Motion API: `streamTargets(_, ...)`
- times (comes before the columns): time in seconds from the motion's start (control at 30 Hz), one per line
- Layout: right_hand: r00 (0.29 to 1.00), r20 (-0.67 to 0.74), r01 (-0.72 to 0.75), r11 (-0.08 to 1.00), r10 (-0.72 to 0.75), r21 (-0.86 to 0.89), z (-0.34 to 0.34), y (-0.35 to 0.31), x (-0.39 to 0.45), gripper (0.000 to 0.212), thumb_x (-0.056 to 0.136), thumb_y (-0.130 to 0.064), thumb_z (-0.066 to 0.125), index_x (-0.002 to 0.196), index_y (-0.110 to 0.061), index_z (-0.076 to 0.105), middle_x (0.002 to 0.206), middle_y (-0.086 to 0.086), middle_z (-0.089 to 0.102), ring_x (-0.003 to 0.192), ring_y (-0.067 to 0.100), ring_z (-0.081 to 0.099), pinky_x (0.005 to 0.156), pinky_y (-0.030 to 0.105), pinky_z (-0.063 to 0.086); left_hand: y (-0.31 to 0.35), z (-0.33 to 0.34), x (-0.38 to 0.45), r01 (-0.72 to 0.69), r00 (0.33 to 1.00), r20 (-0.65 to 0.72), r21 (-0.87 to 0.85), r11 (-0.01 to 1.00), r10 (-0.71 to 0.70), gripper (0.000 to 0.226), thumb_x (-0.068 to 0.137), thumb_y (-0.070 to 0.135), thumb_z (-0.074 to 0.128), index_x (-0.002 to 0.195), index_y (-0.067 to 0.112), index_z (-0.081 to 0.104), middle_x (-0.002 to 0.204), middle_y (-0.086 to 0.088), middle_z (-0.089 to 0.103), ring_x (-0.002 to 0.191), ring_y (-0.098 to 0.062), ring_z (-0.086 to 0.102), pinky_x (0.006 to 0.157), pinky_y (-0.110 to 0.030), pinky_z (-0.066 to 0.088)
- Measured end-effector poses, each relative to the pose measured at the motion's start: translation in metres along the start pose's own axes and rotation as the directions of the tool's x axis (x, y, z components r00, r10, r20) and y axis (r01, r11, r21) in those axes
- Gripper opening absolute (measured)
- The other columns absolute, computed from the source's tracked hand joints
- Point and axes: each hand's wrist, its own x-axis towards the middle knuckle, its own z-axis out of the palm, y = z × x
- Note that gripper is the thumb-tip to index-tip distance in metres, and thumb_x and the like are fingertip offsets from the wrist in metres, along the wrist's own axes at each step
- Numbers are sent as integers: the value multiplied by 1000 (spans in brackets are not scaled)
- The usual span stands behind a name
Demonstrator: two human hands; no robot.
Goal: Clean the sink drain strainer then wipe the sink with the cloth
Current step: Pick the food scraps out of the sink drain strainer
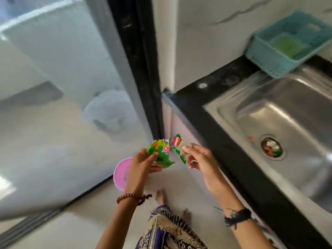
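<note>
The drain strainer (272, 149) sits in its hole in the floor of the steel sink (287, 97), at the right of the view; it is clogged with small white, red and green scraps; no cloth can be made out for certain. It looks like a small, light, stiff metal cup, probably wet and slippery; its raised rim seems the best place to pinch and lift it straight up, kept level so the scraps stay inside.

Both hands are away from the sink, held over the floor; the left hand (143, 163) pinches a crumpled green wrapper (162, 152) between thumb and fingers; the right hand (199, 157) pinches smaller torn pieces of wrapper, with its other fingers loosely spread. The wrapper is thin, soft and weightless.

A pink bin (123, 174) stands on the floor just under the left hand. A black counter (197, 105) frames the sink; a teal basket (287, 45) sits on its back corner, slightly overhanging the sink rim. The basin is otherwise open, with free room to reach in from above; a glass door (62, 87) closes the left side.
</note>
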Motion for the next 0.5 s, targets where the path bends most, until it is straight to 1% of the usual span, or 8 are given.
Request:
streamTargets(0.1,987,121,-88,982,109,-169,59,39,19,16,86,-15,63,71,-19,68,56,-9,63,46,0,55,44,16,47,-33,-60,0,107,983,-148,-40,993,-112,15,88,0,52,76,9,56,56,-3,62,41,-7,61,44,-17,52)
streamTargets(0.17,976,147,-111,952,158,-286,91,70,36,12,84,-16,66,72,-18,68,59,-3,64,45,2,58,46,19,52,-60,-97,10,184,954,-233,-51,982,-191,15,87,1,54,75,9,56,55,-3,58,42,-8,58,43,-16,51)
streamTargets(0.23,972,157,-97,909,174,-406,123,108,60,7,81,-20,68,75,-17,69,59,-1,64,47,4,60,49,21,54,-92,-133,30,260,912,-303,-91,961,-275,17,86,0,54,72,9,54,59,-7,54,44,-11,54,43,-15,51)
streamTargets(0.3,973,154,-73,860,173,-506,146,144,86,9,81,-21,68,81,-13,72,59,-1,64,49,5,61,51,20,56,-125,-162,57,320,879,-334,-119,940,-341,16,86,-1,53,73,6,53,63,-12,53,42,-10,54,43,-14,51)
streamTargets(0.33,973,153,-60,830,172,-554,158,167,102,11,82,-19,67,85,-10,73,61,1,65,51,7,62,54,24,57,-144,-176,74,341,867,-344,-117,933,-360,12,86,-2,53,76,4,52,63,-13,53,41,-10,55,43,-15,51)
streamTargets(0.4,973,155,-28,751,173,-660,180,213,129,13,84,-16,63,90,-7,71,73,9,69,60,19,66,62,35,60,-180,-199,109,378,857,-352,-70,923,-377,4,86,-3,53,84,1,51,63,-14,54,41,-11,55,41,-15,51)
streamTargets(0.43,972,157,-13,702,177,-712,189,237,143,13,85,-14,60,90,-6,70,77,12,69,65,25,67,64,39,59,-199,-210,126,394,855,-353,-36,918,-381,4,85,-3,54,85,1,51,62,-13,54,41,-12,56,41,-15,50)
streamTargets(0.5,974,149,13,614,171,-789,202,278,166,14,86,-11,56,93,-3,65,81,15,68,71,31,66,63,38,57,-233,-226,157,425,848,-366,37,905,-383,6,82,-4,55,82,1,53,60,-12,54,40,-12,56,40,-17,50)
